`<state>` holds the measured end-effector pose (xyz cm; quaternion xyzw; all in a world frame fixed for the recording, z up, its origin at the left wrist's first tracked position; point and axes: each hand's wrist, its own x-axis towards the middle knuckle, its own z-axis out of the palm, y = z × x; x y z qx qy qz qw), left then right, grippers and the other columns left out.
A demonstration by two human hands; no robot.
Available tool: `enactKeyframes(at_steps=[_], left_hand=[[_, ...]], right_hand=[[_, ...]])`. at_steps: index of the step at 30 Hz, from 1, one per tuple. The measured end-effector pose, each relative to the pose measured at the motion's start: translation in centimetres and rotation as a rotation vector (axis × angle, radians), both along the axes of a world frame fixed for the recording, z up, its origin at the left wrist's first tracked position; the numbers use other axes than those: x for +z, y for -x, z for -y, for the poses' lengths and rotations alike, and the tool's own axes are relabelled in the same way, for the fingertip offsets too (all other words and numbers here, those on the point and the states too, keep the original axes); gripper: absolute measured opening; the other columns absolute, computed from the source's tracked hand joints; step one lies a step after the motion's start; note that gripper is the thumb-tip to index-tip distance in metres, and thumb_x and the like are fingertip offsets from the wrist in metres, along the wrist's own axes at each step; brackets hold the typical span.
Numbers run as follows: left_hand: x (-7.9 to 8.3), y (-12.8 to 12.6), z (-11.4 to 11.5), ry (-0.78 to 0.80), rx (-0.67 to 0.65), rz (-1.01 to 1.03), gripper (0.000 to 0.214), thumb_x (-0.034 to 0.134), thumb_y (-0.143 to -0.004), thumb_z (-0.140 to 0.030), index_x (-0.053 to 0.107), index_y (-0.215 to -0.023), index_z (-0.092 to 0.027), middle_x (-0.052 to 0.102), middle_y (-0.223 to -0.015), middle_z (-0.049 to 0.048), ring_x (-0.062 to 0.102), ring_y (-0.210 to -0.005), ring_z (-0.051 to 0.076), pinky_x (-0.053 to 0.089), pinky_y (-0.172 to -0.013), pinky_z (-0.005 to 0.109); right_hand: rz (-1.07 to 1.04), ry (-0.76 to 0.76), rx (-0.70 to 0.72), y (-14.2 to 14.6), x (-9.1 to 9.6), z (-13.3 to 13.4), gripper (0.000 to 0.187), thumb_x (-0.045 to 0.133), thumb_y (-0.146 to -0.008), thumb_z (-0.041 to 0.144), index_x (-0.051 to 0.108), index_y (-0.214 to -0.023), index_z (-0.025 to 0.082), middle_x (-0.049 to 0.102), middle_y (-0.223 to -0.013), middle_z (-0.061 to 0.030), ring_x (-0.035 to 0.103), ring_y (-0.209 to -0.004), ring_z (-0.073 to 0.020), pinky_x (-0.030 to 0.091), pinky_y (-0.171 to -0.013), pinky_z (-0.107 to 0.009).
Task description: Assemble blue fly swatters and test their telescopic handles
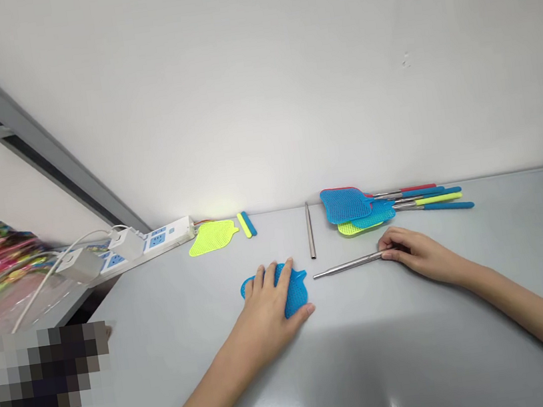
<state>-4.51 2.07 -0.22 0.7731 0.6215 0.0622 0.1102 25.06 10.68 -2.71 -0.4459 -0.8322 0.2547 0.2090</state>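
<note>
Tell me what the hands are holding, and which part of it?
The right hand grips a steel rod by one end. The left hand isn't gripping: it lies spread on top of a blue plastic mesh fly swatter head.

A grey tabletop (426,370) is carrying a white power strip (156,242), a yellow-green mesh swatter head (210,237), paired yellow and blue grips (247,224), two steel rods (310,230), a blue mesh swatter head (298,301), and stacked assembled fly swatters (358,208).

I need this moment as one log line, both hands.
left hand: on blue fly swatter head | right hand: grips steel telescopic handle
</note>
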Motion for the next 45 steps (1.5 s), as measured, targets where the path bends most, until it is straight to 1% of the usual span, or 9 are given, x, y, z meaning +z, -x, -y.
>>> enactKeyframes(at_steps=[4,12,17,21,29,33,36,41,45], left_hand=[[0.2,-0.2,0.1,0.017,-0.020,0.013,0.067,0.034,-0.075,-0.056,0.012,-0.132,-0.029,0.027,-0.132,0.0088,0.023,-0.120,0.031,0.028,-0.090,0.046],[0.4,-0.6,0.4,0.021,-0.020,0.032,0.064,0.034,-0.076,-0.055,0.014,-0.131,-0.029,0.028,-0.132,0.0077,0.022,-0.121,0.031,0.026,-0.091,0.048],[0.3,-0.5,0.4,0.009,-0.031,0.050,0.064,0.031,-0.076,-0.056,0.013,-0.132,-0.030,0.029,-0.133,0.0051,0.018,-0.122,0.029,0.022,-0.095,0.046],[0.5,-0.6,0.4,0.009,-0.029,0.081,0.061,0.031,-0.077,-0.055,0.017,-0.131,-0.029,0.032,-0.131,0.0051,0.020,-0.122,0.028,0.019,-0.095,0.046],[0.9,-0.7,0.3,0.051,0.027,0.139,0.064,0.037,-0.075,-0.052,0.018,-0.131,-0.027,0.031,-0.133,0.0055,0.019,-0.123,0.029,0.011,-0.098,0.050],[1.0,-0.4,0.3,0.101,0.021,0.150,0.066,0.041,-0.073,-0.053,0.016,-0.130,-0.032,0.031,-0.134,0.0037,0.017,-0.124,0.030,0.006,-0.095,0.057],[1.0,-0.2,0.2,0.135,0.010,0.168,0.070,0.046,-0.070,-0.052,0.013,-0.130,-0.036,0.027,-0.135,0.0024,0.015,-0.124,0.031,0.008,-0.094,0.058],[1.2,-0.3,0.2,0.126,0.012,0.181,0.075,0.049,-0.068,-0.049,0.012,-0.131,-0.032,0.030,-0.133,0.0054,0.017,-0.124,0.031,0.011,-0.095,0.057],[1.1,-0.6,0.2,0.097,0.026,0.161,0.075,0.049,-0.068,-0.048,0.013,-0.131,-0.030,0.030,-0.132,0.0075,0.019,-0.123,0.028,0.012,-0.095,0.056]], right_hand=[[-0.028,0.008,-0.050,-0.4,0.2,0.0,0.018,0.042,-0.080,0.035,0.051,-0.074,0.021,0.053,-0.080,-0.0038,0.049,-0.072,-0.0169,0.040,-0.063,-0.029],[-0.017,0.028,-0.038,-0.1,0.2,0.4,0.017,0.043,-0.080,0.035,0.051,-0.073,0.021,0.052,-0.079,-0.0035,0.048,-0.071,-0.0169,0.040,-0.063,-0.029],[-0.001,0.040,-0.045,0.1,0.0,0.5,0.018,0.043,-0.080,0.036,0.051,-0.074,0.021,0.053,-0.080,-0.0028,0.049,-0.073,-0.0170,0.040,-0.065,-0.030],[-0.005,0.060,-0.055,0.1,-0.1,0.5,0.020,0.042,-0.080,0.038,0.051,-0.073,0.021,0.053,-0.080,-0.0034,0.049,-0.073,-0.0179,0.040,-0.065,-0.030],[-0.010,0.057,-0.090,0.2,-0.1,0.5,0.023,0.042,-0.078,0.041,0.052,-0.073,0.021,0.054,-0.080,-0.0040,0.049,-0.073,-0.0187,0.040,-0.063,-0.030],[-0.022,0.052,-0.079,0.3,0.0,0.6,0.019,0.043,-0.079,0.038,0.052,-0.073,0.021,0.054,-0.080,-0.0031,0.049,-0.073,-0.0177,0.040,-0.064,-0.030],[-0.030,0.051,-0.067,0.3,0.0,0.7,0.018,0.043,-0.079,0.036,0.052,-0.074,0.021,0.054,-0.080,-0.0031,0.049,-0.073,-0.0175,0.040,-0.065,-0.030],[-0.031,0.054,-0.032,0.1,0.0,0.8,0.017,0.043,-0.079,0.035,0.051,-0.074,0.021,0.053,-0.080,-0.0038,0.048,-0.072,-0.0180,0.040,-0.066,-0.032],[-0.044,0.068,-0.007,0.1,0.3,0.8,0.016,0.043,-0.079,0.035,0.051,-0.074,0.021,0.052,-0.079,-0.0037,0.048,-0.072,-0.0179,0.039,-0.065,-0.032]])
